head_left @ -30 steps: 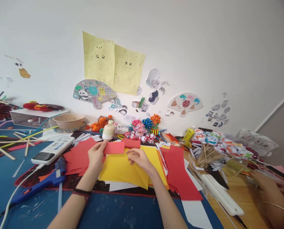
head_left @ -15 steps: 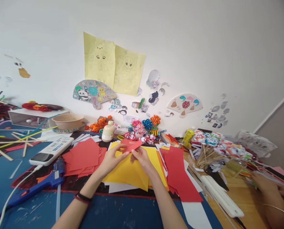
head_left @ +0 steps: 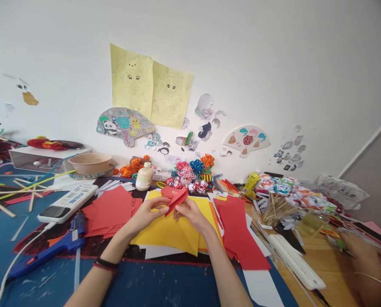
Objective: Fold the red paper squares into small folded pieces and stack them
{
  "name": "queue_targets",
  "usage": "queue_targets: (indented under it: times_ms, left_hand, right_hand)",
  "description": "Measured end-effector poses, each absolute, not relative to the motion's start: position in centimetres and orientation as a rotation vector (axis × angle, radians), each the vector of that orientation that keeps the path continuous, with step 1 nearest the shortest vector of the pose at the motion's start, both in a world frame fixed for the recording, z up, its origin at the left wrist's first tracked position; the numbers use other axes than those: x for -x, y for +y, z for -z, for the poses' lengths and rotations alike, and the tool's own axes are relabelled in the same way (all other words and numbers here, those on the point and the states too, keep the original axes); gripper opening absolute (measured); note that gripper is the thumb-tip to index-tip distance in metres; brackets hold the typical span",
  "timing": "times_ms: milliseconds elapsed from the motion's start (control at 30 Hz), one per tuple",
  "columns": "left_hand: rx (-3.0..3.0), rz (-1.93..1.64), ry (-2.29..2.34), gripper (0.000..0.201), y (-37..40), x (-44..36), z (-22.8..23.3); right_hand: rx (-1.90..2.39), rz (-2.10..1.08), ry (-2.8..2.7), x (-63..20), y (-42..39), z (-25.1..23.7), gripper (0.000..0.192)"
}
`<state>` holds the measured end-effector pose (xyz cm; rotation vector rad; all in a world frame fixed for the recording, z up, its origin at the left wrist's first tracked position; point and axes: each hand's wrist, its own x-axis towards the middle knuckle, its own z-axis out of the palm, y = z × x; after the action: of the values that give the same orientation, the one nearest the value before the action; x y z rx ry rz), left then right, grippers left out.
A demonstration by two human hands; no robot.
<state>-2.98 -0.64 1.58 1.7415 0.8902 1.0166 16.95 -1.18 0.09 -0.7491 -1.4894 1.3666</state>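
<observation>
Between my two hands I hold a small folded piece of red paper [head_left: 177, 200], raised over yellow sheets [head_left: 177, 232]. My left hand [head_left: 153, 211] pinches its lower left side between thumb and fingers. My right hand [head_left: 189, 212] grips its right side, thumb in front; some fingertips are hidden behind the paper. A fold stands up along the paper's upper right. Left of my hands lies a pile of red paper squares [head_left: 109, 209]. Long red sheets [head_left: 243, 230] lie to the right.
A blue glue gun [head_left: 65, 243] and a white power bank [head_left: 68, 204] with a cable lie left. Behind my hands stand a glue bottle [head_left: 144, 177] and small flower pots [head_left: 207, 175]. At right are a white power strip [head_left: 297, 260] and another person's hand [head_left: 359, 256].
The red paper has turned in my hands, and its folded flap now stands more steeply. The other person's hand at the right has shifted slightly, showing something green near its fingers.
</observation>
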Motion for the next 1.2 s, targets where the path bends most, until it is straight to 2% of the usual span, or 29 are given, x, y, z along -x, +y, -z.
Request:
queue_targets:
  times_ms: [133, 233, 400, 567, 667, 800, 1000, 1133, 1200]
  left_hand:
    - [-1.692, -1.147, 1.034, 0.042, -0.4, 2.9, -1.4]
    - [-1.712, -1.228, 1.134, 0.043, -0.1, 2.8, -0.9]
    - [-2.187, -1.508, 1.645, 0.036, -0.8, 2.5, -0.8]
    - [-2.69, -1.359, 1.461, 0.038, -1.4, 1.4, -0.4]
    - [-2.598, -1.284, 1.417, 0.04, -1.2, 0.9, 0.2]
    - [-2.409, -1.307, 1.392, 0.032, -0.7, 0.8, 0.4]
    - [-2.173, -1.175, 1.248, 0.032, -0.9, 1.4, -0.5]
    - [-2.107, -1.094, 1.22, 0.033, -1.3, 1.2, -0.6]
    - [-2.09, -1.113, 1.227, 0.03, -1.4, 1.0, -0.5]
  right_hand:
    - [0.853, -1.317, -1.343, -17.0, -0.8, 0.8, 0.029]
    - [0.878, -1.293, -1.247, -16.7, -0.5, 1.4, 0.031]
    - [0.777, -1.314, -1.223, -15.7, -0.4, 1.7, 0.035]
    - [0.722, -1.339, -1.114, -15.1, -0.4, 1.6, 0.04]
    - [0.722, -1.314, -1.128, -15.2, -0.6, 1.4, 0.038]
    - [0.762, -1.285, -1.24, -15.6, -0.5, 1.0, 0.039]
    - [0.901, -0.984, -1.234, -16.1, -0.1, 0.8, 0.059]
    - [0.884, -1.087, -1.293, -15.8, -0.5, 0.6, 0.036]
    - [0.893, -1.101, -1.308, -15.5, -0.7, 0.5, 0.031]
